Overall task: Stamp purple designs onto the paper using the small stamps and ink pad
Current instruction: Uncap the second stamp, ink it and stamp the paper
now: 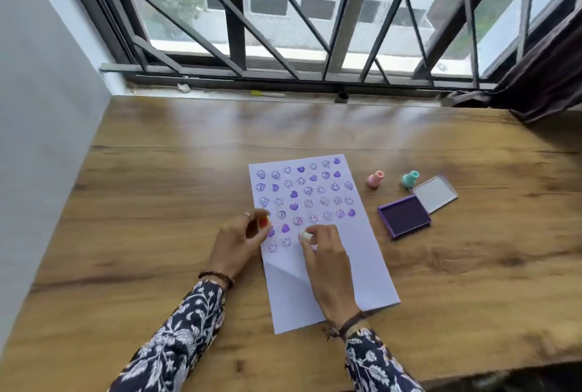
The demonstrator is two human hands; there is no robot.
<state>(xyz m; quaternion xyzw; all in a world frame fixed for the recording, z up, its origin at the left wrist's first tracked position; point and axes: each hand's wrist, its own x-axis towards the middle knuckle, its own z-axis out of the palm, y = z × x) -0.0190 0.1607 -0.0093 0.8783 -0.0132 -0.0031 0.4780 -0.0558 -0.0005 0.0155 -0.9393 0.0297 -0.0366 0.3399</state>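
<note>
Our right hand (327, 253) pinches a white stamp (306, 236) down on the paper (356, 253); our left hand (239, 240) holds an orange stamp (263, 222). The ink pad (404, 216) sits at three o'clock. A wiggle could smear the purple.

Both sleeves (179, 341) are dark navy cloth printed with white flowers and leafy stems, reaching to the wrists. The left hand (234, 242) wears a ring (246, 216) and a dark beaded bracelet (217, 278). A brown cord band (346, 325) circles the wrist of the right hand (327, 265).
</note>
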